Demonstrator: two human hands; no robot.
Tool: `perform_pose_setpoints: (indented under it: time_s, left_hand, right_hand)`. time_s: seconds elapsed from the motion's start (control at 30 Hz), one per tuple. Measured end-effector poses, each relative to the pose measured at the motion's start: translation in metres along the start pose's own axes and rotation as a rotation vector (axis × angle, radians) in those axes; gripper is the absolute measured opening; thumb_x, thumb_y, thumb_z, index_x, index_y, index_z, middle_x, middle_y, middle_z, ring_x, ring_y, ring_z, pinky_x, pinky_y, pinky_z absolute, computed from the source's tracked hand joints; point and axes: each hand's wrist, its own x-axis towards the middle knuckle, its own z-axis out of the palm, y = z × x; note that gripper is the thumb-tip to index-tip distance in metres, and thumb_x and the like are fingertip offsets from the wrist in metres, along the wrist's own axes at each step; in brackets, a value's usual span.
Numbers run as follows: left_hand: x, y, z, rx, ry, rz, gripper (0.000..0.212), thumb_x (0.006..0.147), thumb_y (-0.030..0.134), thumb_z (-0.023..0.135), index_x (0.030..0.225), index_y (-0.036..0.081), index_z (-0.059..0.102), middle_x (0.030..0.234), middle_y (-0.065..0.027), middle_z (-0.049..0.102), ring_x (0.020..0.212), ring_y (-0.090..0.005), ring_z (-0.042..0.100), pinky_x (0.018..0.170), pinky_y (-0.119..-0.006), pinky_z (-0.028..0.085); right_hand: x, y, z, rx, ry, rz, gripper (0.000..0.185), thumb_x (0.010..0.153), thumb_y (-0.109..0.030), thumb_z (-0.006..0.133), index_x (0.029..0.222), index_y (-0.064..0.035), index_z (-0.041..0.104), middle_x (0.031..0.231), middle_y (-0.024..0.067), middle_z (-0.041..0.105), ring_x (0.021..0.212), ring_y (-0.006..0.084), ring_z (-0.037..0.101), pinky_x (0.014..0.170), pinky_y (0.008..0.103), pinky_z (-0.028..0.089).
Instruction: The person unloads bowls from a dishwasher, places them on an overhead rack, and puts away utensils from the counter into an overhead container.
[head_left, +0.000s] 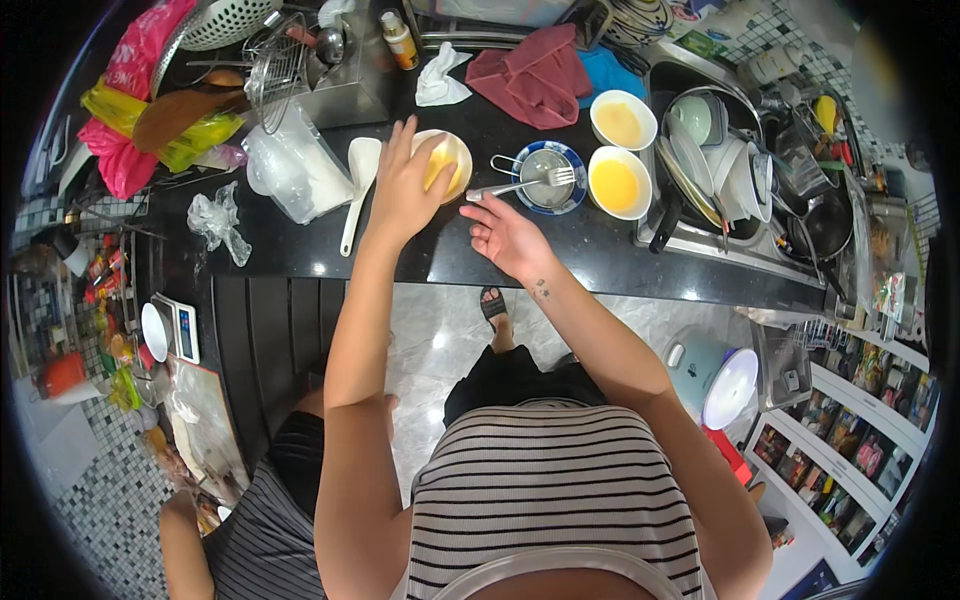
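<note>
My left hand (409, 187) is spread over the left part of a small white bowl (466, 161) with yellow liquid in it. Its fingers are apart; whether they touch the rim is hard to see. My right hand (514, 236) is palm up with curled fingers, its fingertips at the handle end of a metal fork (525, 186). Whether they grip the handle cannot be told. The fork's tines lie across a small wire strainer (546, 161) on a blue-and-white bowl (579, 196). To the right are two white bowls, one with pale yellow contents (619, 124), one with deeper yellow liquid (615, 184).
Left of my hands lie a white spatula (361, 180), a bag of white powder (300, 165) and crumpled plastic (220, 225). Behind are a white cloth (442, 75) and a red cloth (529, 75). A dish-filled sink (712, 157) is at right. Another person (262, 517) is at lower left.
</note>
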Motion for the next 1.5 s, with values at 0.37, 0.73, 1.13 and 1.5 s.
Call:
perform_pose_setpoints:
  time_s: [0.37, 0.73, 1.13, 1.5]
  left_hand:
    - [0.054, 0.018, 0.041, 0.027, -0.307, 0.273, 0.028, 0.087, 0.026, 0.055, 0.075, 0.006, 0.070, 0.136, -0.0205, 0.047, 0.135, -0.0350, 0.032, 0.113, -0.048, 0.017]
    - [0.055, 0.007, 0.011, -0.442, -0.200, 0.140, 0.029, 0.093, 0.023, 0.052, 0.075, 0.004, 0.066, 0.131, -0.0164, 0.052, 0.128, -0.0338, 0.041, 0.113, -0.047, 0.015]
    - [0.037, 0.052, 0.012, -0.530, -0.076, -0.002, 0.027, 0.091, 0.019, 0.056, 0.073, 0.001, 0.065, 0.113, -0.0143, 0.060, 0.103, -0.0252, 0.057, 0.088, -0.033, 0.043]
    - [0.057, 0.224, 0.078, -0.629, 0.027, 0.021, 0.028, 0.092, 0.017, 0.053, 0.073, -0.001, 0.063, 0.077, -0.0127, 0.060, 0.070, -0.0243, 0.060, 0.064, -0.033, 0.044]
  right_hand:
    - [-0.099, -0.017, -0.027, -0.632, 0.033, -0.065, 0.016, 0.093, -0.021, 0.058, 0.097, -0.0063, 0.061, 0.084, 0.0027, 0.065, 0.067, 0.0070, 0.055, 0.061, 0.0214, 0.042]
    - [-0.157, -0.040, -0.053, -0.737, 0.103, -0.210, 0.015, 0.091, -0.022, 0.059, 0.092, -0.0071, 0.062, 0.081, 0.0002, 0.066, 0.068, 0.0055, 0.055, 0.062, 0.0210, 0.042]
    - [-0.164, -0.045, -0.067, -0.853, 0.210, -0.279, 0.014, 0.091, -0.021, 0.060, 0.090, -0.0070, 0.061, 0.077, -0.0005, 0.065, 0.067, 0.0053, 0.054, 0.062, 0.0201, 0.042]
    - [-0.268, -0.111, -0.146, -0.799, 0.552, -0.582, 0.015, 0.091, -0.020, 0.053, 0.084, -0.0075, 0.058, 0.072, 0.0009, 0.063, 0.064, 0.0063, 0.054, 0.057, 0.0200, 0.040]
